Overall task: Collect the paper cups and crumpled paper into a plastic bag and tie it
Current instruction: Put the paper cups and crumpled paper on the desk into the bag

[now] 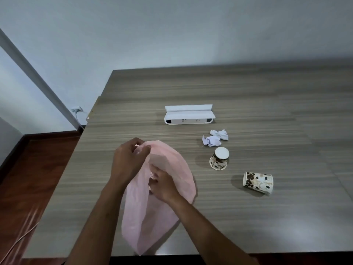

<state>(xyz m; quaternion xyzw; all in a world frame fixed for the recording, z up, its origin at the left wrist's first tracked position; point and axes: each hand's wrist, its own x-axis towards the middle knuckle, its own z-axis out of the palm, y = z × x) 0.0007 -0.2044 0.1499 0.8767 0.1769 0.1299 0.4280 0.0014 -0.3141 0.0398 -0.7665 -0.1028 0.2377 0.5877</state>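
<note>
Both hands, the left hand (128, 159) and right hand (162, 183), pinch the rim of a pink plastic bag (168, 197) on the table (267, 217), apparently to open it for two paper cups (219, 158) and crumpled paper (214, 137) nearby.

I see a grey wood-grain bench (248, 88) standing against a pale blue-white wall (172, 25). At left is dark reddish floor (24, 178), a wall socket (77, 109) with white cable.
</note>
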